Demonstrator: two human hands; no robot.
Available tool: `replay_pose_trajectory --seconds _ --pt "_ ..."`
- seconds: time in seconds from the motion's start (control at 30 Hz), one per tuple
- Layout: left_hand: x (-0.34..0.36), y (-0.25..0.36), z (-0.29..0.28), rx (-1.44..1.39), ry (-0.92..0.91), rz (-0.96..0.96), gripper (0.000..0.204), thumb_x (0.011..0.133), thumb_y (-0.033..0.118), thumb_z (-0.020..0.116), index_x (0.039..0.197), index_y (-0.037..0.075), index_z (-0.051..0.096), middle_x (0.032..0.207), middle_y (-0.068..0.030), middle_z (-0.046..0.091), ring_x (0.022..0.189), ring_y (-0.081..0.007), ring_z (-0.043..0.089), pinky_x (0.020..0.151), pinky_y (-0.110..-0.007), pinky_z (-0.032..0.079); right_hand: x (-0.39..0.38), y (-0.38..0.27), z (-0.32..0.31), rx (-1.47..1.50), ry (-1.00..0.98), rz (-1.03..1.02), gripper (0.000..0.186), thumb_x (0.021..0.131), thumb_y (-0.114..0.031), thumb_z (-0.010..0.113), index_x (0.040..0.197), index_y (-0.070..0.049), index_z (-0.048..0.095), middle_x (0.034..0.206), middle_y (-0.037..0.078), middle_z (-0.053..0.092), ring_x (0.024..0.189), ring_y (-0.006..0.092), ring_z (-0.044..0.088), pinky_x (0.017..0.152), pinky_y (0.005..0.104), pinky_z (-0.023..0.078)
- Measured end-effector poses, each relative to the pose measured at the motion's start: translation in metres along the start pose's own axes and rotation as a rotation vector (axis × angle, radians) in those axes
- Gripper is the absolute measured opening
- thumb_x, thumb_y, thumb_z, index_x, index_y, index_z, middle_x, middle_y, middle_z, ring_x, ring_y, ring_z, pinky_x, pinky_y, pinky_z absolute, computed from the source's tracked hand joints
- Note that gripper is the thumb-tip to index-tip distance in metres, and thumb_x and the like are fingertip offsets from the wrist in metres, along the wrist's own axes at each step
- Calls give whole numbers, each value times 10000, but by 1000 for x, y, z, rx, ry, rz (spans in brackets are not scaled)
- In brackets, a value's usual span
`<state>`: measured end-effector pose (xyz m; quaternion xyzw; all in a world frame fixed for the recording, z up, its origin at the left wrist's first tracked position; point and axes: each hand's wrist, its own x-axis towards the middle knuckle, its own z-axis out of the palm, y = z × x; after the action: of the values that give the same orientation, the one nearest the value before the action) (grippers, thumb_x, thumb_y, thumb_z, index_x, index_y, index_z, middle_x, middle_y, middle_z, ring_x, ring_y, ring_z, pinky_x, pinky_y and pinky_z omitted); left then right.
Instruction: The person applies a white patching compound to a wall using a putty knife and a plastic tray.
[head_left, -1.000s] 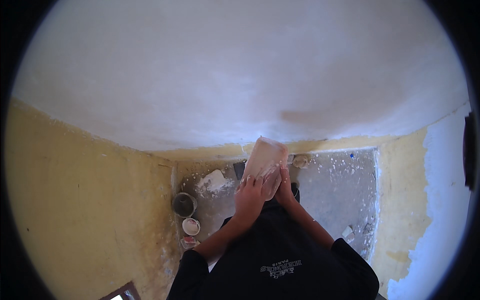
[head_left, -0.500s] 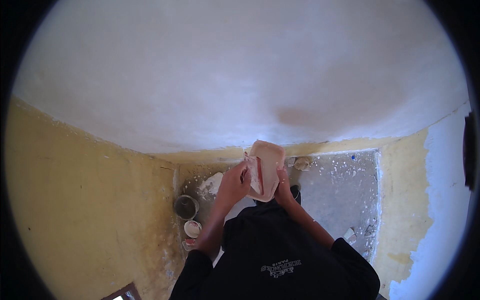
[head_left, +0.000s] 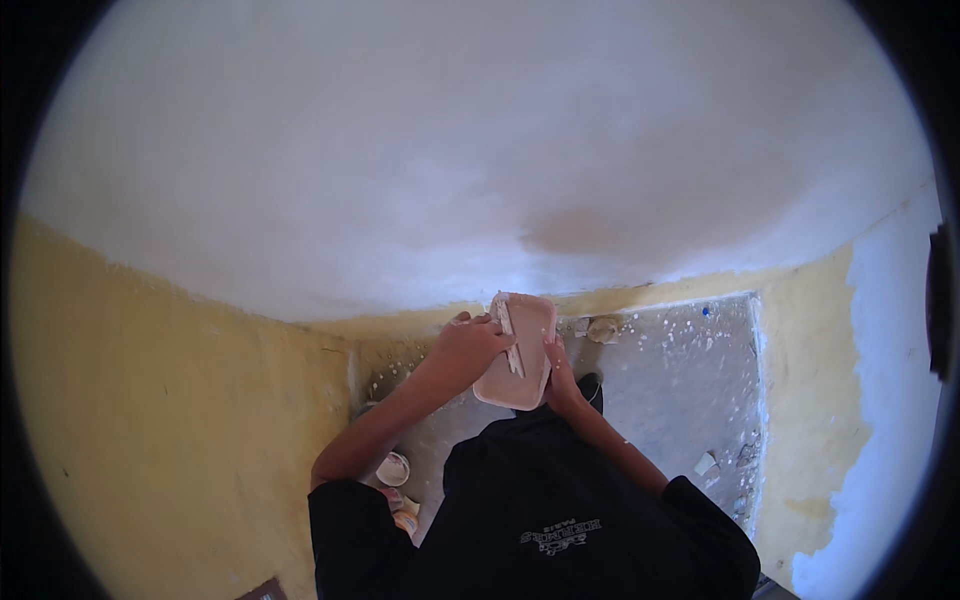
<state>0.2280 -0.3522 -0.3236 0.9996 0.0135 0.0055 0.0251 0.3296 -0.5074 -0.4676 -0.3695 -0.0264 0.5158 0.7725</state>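
In front of my body I hold a pale pink rectangular tray (head_left: 530, 345) with rounded corners and a smeared inside. My right hand (head_left: 561, 375) grips its right side, with the fingers partly hidden. My left hand (head_left: 472, 350) closes on a flat scraper (head_left: 512, 350) coated with whitish paste. The scraper's blade lies over the left part of the tray, seemingly against its inner face. Ahead, the wall (head_left: 400, 170) wears a white coat, with a darker brownish patch (head_left: 575, 231) low down near the middle.
Yellow walls stand at left (head_left: 150, 400) and right (head_left: 815, 400), the right one partly white. On the paint-spattered floor (head_left: 665, 390) are a small white bucket (head_left: 393, 469), an orange-and-white container (head_left: 406, 521), a tan lump (head_left: 603, 329) and a pale fragment (head_left: 706, 465).
My left elbow has swung outward and the scraper has turned more edge-on over the tray. The tray has shifted slightly left and down. My left arm now covers the dark bucket.
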Motion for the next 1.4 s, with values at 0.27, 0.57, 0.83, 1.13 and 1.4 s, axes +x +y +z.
replay_pose_trajectory --seconds 0.27,0.57,0.83,1.13,1.4 --pt "-13 -18 -45 -212 243 -147 117 809 273 713 875 181 744 691 -1 598 714 -172 601 702 -333 469 1 14 -9 24 30 -30 572 1022 -330 457 1449 -35 217 1331 137 458 1238 232 490 1029 385 436" --pt "-16 -32 0 -896 307 -660 268 875 219 684 795 -27 613 623 -94 512 586 -139 445 567 -325 397 -10 -4 14 -22 55 -52 598 1017 -356 473 1452 -31 224 1340 138 456 1239 221 489 1020 363 435" --pt "-16 2 -3 -701 368 -710 222 910 188 587 900 -34 582 762 -206 601 658 -315 601 646 -427 459 -15 -17 25 -74 104 -51 650 1004 -349 505 1456 11 206 1347 163 445 1246 228 472 1026 364 422" --pt "12 53 15 -243 75 -836 231 921 236 498 945 45 625 906 -193 662 803 -395 661 696 -508 527 -19 -17 26 -147 54 -49 729 981 -372 538 1467 29 169 1367 188 416 1278 241 432 1057 354 377" --pt "12 73 10 -388 194 -780 250 924 245 516 1017 44 631 871 -195 670 749 -404 659 666 -516 529 -28 -28 38 -239 69 -33 761 977 -384 536 1470 36 136 1409 196 364 1302 246 393 1074 360 354"
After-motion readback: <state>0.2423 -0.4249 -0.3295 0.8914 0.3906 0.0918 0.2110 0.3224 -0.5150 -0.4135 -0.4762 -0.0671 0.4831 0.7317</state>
